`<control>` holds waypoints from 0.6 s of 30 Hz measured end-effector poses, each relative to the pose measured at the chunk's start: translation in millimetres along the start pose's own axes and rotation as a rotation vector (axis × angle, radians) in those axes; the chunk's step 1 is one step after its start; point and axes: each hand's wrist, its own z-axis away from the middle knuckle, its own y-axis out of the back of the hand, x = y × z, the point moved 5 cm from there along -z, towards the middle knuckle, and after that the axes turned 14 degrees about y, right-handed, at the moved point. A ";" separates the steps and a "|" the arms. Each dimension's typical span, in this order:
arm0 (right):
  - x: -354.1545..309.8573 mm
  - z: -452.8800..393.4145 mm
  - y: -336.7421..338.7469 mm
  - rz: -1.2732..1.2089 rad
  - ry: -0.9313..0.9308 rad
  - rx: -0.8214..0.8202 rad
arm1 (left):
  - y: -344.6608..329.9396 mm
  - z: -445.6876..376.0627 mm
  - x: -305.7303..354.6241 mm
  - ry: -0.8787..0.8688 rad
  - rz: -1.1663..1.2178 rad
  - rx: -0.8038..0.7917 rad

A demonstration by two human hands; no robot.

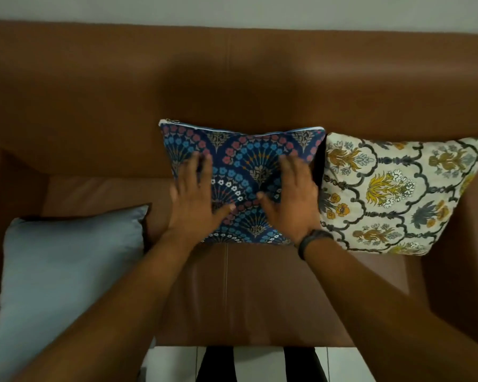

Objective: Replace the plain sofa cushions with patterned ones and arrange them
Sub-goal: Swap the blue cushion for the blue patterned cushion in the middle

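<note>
A dark blue cushion [243, 161] with a fan and flower print leans against the backrest at the middle of the brown sofa [94, 86]. My left hand [196, 199] and my right hand [290, 199] both lie flat on its front, fingers spread, holding nothing. Right beside it a cream cushion [398, 194] with yellow and grey flowers leans in the sofa's right corner, its edge touching the blue one. A plain light blue cushion [66, 277] rests on the left part of the seat, tilted toward the front edge.
The sofa's left armrest [6, 172] and right armrest [464, 244] close in the seat. A grey wall [232, 9] rises behind the backrest. My legs and white floor tiles [171, 362] show below the seat's front edge.
</note>
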 end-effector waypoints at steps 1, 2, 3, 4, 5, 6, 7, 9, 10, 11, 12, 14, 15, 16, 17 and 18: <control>-13.5 7.2 -16.3 0.079 0.142 -0.127 | -9.3 9.5 13.1 -0.137 -0.082 -0.005; -23.0 13.6 -31.9 0.152 0.262 -0.237 | -19.0 17.4 23.6 -0.254 -0.157 -0.019; -25.8 16.8 -43.3 0.230 0.353 -0.310 | -27.8 21.6 30.4 -0.339 -0.226 -0.039; -22.9 15.2 -49.1 0.297 0.414 -0.343 | -34.9 23.1 30.4 -0.391 -0.299 -0.064; -11.5 12.8 -50.0 0.348 0.420 -0.353 | -39.6 21.3 27.0 -0.419 -0.378 -0.084; 6.2 10.1 -45.3 0.362 0.358 -0.356 | -41.6 17.0 21.5 -0.415 -0.446 -0.095; 26.2 8.2 -38.4 0.352 0.239 -0.349 | -40.3 11.2 12.4 -0.365 -0.483 -0.106; 55.1 13.1 -26.8 0.264 -0.025 -0.279 | -29.6 3.7 -8.6 -0.166 -0.425 -0.134; 56.9 17.4 -24.7 0.230 -0.088 -0.216 | -23.6 3.8 -13.9 -0.059 -0.329 -0.117; 49.9 23.5 -28.1 0.222 -0.072 -0.160 | -18.9 6.9 -15.0 0.008 -0.231 -0.076; 33.2 28.3 -40.2 0.215 0.021 -0.142 | -14.4 11.7 -14.9 0.008 -0.153 -0.030; 0.1 40.4 -61.2 0.242 0.266 -0.192 | -17.6 23.4 3.3 -0.238 -0.105 -0.002; -9.6 41.7 -71.8 0.253 0.326 -0.238 | -21.9 29.3 4.2 -0.376 -0.149 -0.052; -12.4 39.1 -78.7 0.233 0.286 -0.226 | -26.6 33.6 -7.1 -0.416 -0.222 -0.121; -10.3 39.7 -84.7 0.187 0.173 -0.163 | -28.8 34.4 -29.4 -0.346 -0.280 -0.167; -8.2 47.2 -85.4 0.135 0.027 -0.048 | -27.0 33.9 -58.9 -0.189 -0.270 -0.182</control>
